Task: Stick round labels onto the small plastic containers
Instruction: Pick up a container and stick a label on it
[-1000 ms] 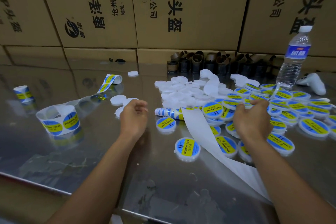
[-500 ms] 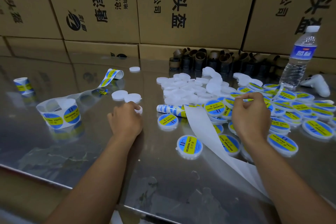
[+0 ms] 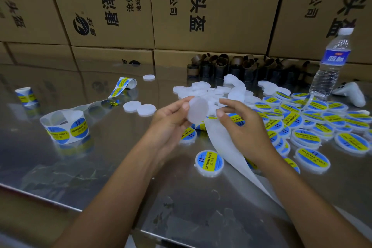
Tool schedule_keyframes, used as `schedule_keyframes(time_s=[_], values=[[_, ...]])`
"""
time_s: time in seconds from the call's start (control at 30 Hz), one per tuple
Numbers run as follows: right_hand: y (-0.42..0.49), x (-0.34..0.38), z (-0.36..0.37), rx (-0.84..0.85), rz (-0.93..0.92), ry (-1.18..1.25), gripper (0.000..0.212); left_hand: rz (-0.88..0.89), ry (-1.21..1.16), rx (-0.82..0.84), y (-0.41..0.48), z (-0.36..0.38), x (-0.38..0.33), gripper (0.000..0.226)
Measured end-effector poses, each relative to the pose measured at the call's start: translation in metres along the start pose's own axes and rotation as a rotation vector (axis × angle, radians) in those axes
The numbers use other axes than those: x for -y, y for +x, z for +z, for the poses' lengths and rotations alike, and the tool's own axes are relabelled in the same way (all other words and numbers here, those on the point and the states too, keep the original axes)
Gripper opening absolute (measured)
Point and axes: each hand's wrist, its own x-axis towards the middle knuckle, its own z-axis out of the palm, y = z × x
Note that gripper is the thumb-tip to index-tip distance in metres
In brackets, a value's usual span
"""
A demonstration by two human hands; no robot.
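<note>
Frosted round plastic container (image 3: pixel 197 109) in left hand (image 3: pixel 171 122) over glossy steel table (image 3: pixel 120 167)

Field notes on the body: one person, arms and hands only. The left hand (image 3: pixel 171 123) is bare, with slim fingers and a thumbnail cut short. The right hand (image 3: pixel 245 127) is of the same build, its thumbnail also trimmed close. The left forearm (image 3: pixel 120 187) and right forearm (image 3: pixel 302 197) are uncovered along all their visible length — slender, smooth, narrow at the wrist. Any clothing higher up lies out of view.
</note>
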Motion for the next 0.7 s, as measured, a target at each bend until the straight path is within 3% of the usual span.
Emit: schedule_keyframes(time_s=[0.17, 0.53, 0.6, 0.7], values=[[0.0, 0.002, -0.001, 0.075, 0.065, 0.16, 0.013, -0.08, -0.179, 0.126, -0.001, 0.024, 0.001, 0.024], [0.0, 0.003, 0.003, 0.105, 0.182, 0.34, 0.003, -0.081, -0.03, 0.083, 0.007, 0.043, 0.016, 0.016], [-0.001, 0.004, 0.003, 0.078, 0.162, 0.31, 0.003, -0.092, -0.106, 0.071, 0.008, 0.04, 0.017, 0.016], [0.001, 0.002, 0.002, -0.094, 0.131, 0.201, 0.008, -0.089, -0.175, 0.001, 0.01, 0.032, 0.016, 0.017]])
